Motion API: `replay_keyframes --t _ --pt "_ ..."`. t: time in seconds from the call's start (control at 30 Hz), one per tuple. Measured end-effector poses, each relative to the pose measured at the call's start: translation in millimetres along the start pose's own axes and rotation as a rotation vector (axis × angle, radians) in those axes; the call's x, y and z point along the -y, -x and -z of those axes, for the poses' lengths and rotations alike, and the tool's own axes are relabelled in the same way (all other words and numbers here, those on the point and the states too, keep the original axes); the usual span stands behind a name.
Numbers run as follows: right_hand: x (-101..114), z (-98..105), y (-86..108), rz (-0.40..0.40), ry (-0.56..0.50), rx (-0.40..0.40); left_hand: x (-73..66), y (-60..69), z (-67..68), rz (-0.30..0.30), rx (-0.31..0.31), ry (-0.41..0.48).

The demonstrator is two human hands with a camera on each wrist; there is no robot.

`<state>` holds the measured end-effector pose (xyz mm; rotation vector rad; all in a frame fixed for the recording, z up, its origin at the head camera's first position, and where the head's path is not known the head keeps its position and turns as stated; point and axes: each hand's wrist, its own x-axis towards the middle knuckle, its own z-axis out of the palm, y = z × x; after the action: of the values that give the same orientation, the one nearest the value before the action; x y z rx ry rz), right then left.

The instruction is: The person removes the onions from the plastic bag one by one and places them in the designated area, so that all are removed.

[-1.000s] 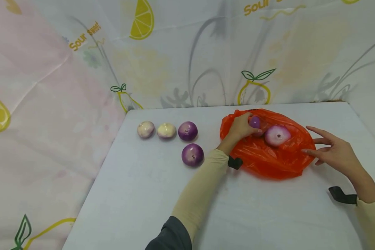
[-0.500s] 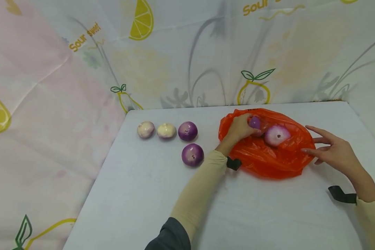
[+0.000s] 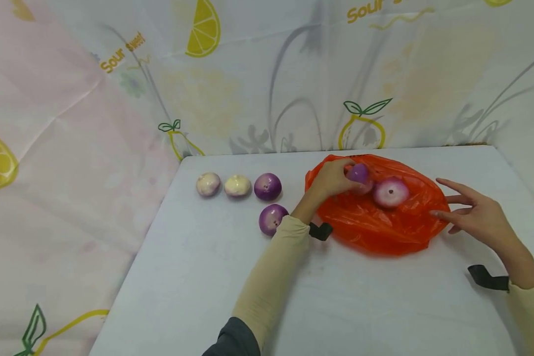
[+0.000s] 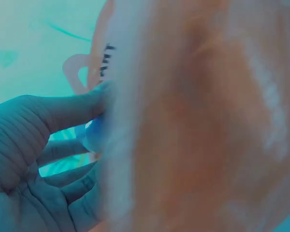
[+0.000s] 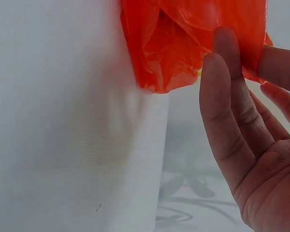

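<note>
In the head view, my left hand (image 3: 331,178) grips a purple onion (image 3: 359,174) over the red plastic bag (image 3: 382,232). Fingers and thumb are bent around the onion's left side. Beside it on the bag lies another onion (image 3: 390,192), pinkish purple with a pale middle. My right hand (image 3: 480,215) holds the bag's right edge, thumb on top and some fingers beyond the edge; its index finger stretches out. The left wrist view is mostly covered by blurred bag film, with a bit of the onion between the fingers. The right wrist view has bag film between thumb and fingers.
Left of the bag on the white table (image 3: 182,277) stand a whitish onion (image 3: 208,184), a cream onion (image 3: 237,186) and a purple onion (image 3: 268,187). Another purple onion (image 3: 272,219) sits nearer, partly covered by the left sleeve. A lemon-print cloth (image 3: 258,74) hangs behind.
My left hand has shifted a little to the left with the purple onion, and more of that onion shows. The bag's left edge has spread slightly left. My right hand has stayed put.
</note>
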<state>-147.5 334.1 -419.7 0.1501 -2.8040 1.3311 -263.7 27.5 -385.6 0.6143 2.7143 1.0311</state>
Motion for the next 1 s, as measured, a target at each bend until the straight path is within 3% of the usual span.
replay_keyframes --t 0.17,0.27,0.53,0.67,0.87,1.0 --pt "1.1 0.2 -0.2 0.007 -0.002 -0.007 1.9 10.5 18.0 -0.052 0.047 0.106" --pt "1.0 -0.1 -0.2 0.006 0.001 -0.011 5.7 14.8 25.8 -0.084 0.043 0.116" --pt "-0.9 -1.3 1.8 0.02 0.005 -0.008 16.2 29.8 43.4 -0.084 0.049 0.181" --pt "-1.3 -1.4 2.4 0.019 0.004 -0.012 17.8 36.7 52.9 -0.095 0.047 0.18" --pt "-1.6 0.0 2.3 0.04 -0.016 -0.025 22.7 49.0 69.1 -0.138 0.005 0.111" --pt "-1.3 0.0 2.1 0.033 -0.012 -0.023 28.0 61.2 80.0 -0.109 0.017 0.175"
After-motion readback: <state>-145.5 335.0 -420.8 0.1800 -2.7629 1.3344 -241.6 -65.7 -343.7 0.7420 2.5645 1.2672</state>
